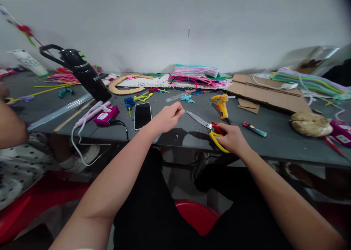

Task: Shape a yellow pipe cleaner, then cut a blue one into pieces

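Observation:
My right hand is closed around the handles of a pair of scissors, with one yellow and one red handle. Its blades look closed or nearly so and point left, toward my left hand. The fingers of that hand are pinched together just off the blade tips. A speck of light blue shows at the fingertips, too small to name. Beyond the hands lie a light blue fuzzy piece and a clear ruler. A yellow glue gun rests beyond the scissors.
Left of my hands are a phone, a purple box with a cable and a black bottle. Cardboard, a lighter and pipe cleaner bundles lie right and behind. Another person's arm is at far left.

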### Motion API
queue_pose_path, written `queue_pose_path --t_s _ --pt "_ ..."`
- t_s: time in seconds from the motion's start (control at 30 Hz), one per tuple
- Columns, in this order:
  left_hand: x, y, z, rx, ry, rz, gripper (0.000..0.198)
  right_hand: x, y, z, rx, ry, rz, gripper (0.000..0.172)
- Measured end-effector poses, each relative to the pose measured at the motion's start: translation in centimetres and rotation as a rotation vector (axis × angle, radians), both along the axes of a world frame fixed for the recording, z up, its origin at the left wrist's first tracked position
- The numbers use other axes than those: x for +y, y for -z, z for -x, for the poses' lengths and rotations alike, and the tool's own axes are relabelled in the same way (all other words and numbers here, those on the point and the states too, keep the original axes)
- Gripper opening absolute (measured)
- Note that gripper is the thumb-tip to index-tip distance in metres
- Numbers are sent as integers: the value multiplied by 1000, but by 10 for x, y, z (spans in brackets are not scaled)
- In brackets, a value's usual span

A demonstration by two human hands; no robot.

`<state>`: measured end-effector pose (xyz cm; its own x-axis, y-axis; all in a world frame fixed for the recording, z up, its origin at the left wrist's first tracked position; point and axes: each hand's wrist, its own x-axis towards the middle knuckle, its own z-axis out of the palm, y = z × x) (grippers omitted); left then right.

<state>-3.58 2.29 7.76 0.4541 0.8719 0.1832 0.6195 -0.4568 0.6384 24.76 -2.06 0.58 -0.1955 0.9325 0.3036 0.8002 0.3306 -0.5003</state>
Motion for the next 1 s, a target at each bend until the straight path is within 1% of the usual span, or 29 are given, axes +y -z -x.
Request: queue_pose_path --t_s 0.3,0.5,0.6,0.83,1.0 --pt "1 0 0 -9 4 0 19 1 1 -1 11 -12 -34 19" --pt "1 0 0 -10 -4 1 19 -2 -3 1 53 42 -51 27" --pt "1 0 0 -10 -5 5 19 -3 -3 2 43 43 -38 30" --pt "1 0 0 -10 -4 6 18 -1 1 1 14 24 -7 27" --pt "2 1 0 -17 9 6 22 0 2 0 5 11 0 24"
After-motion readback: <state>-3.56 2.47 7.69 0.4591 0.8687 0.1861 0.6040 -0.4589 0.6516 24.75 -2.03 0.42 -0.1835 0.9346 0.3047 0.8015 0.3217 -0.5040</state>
